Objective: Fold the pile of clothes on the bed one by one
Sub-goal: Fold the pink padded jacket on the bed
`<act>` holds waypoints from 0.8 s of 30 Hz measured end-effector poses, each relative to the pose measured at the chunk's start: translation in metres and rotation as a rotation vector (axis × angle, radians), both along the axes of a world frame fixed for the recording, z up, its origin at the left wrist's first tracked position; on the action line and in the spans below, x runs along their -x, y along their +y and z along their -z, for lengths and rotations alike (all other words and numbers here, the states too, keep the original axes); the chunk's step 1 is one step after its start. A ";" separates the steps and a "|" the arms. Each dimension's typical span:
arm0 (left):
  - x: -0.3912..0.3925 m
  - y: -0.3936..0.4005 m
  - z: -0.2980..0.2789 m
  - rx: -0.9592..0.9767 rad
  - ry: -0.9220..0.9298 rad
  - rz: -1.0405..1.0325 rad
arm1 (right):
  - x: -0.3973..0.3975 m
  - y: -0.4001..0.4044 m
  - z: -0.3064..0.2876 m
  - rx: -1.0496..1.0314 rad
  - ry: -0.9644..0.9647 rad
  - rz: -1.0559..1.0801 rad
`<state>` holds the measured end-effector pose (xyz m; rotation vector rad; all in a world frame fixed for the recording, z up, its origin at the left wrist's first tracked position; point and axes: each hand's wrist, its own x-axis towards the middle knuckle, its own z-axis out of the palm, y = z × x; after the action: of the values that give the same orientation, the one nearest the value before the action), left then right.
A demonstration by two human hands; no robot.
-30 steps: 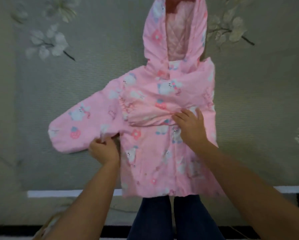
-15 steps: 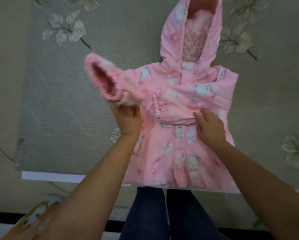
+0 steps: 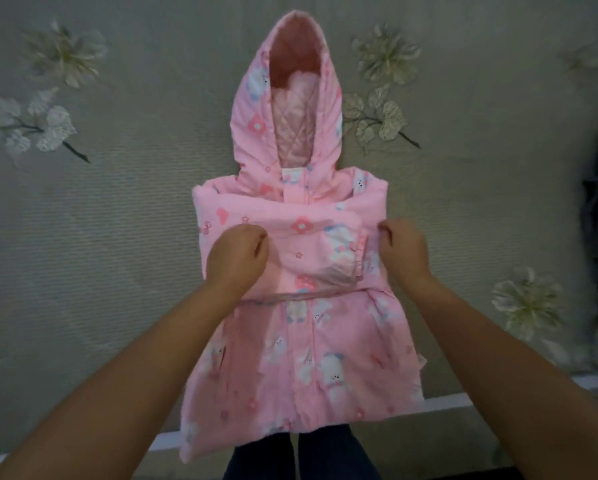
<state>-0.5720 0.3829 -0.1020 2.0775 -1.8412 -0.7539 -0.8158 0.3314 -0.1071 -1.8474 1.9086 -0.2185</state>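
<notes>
Both sleeves folded across hide the jacket (image 3: 301,358) chest; hood points to frame top, hem bottom; left hand (image 3: 237,256) and right hand (image 3: 403,249) fingers curl, pinching its fabric

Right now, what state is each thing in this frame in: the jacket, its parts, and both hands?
pink hooded jacket: lying flat on the bed, front up, partly folded.
sleeves: both folded across the chest, one over the other.
hood: unfolded, open, quilted lining showing.
hem: unfolded, at the bed's near edge.
left hand: fingers curled, on the folded sleeves.
right hand: fingers curled at the jacket's right edge.
</notes>
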 end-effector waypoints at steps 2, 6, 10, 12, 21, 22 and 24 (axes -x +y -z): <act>-0.008 -0.027 -0.004 0.075 -0.027 -0.060 | -0.019 -0.037 0.001 0.063 -0.088 0.054; -0.015 -0.056 -0.002 0.054 -0.069 -0.048 | -0.065 -0.120 0.016 -0.111 -0.364 0.183; -0.023 -0.054 0.008 0.118 0.004 -0.251 | -0.091 -0.173 0.038 -0.367 -0.535 0.379; -0.032 -0.051 0.009 0.128 0.130 -0.467 | -0.097 -0.178 0.041 -0.361 -0.724 0.378; -0.073 -0.033 -0.042 0.303 0.424 -0.652 | -0.042 -0.072 -0.036 0.223 -0.169 -1.108; -0.069 -0.029 -0.049 0.312 0.416 -0.588 | -0.037 -0.062 -0.038 0.158 0.092 -1.197; -0.054 -0.019 -0.059 0.289 0.335 -0.302 | -0.025 -0.041 -0.037 -0.220 0.485 -1.290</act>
<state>-0.5177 0.3644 -0.0432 1.8519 -1.3323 -0.6628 -0.7905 0.2904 -0.0697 -2.6663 0.5598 0.8657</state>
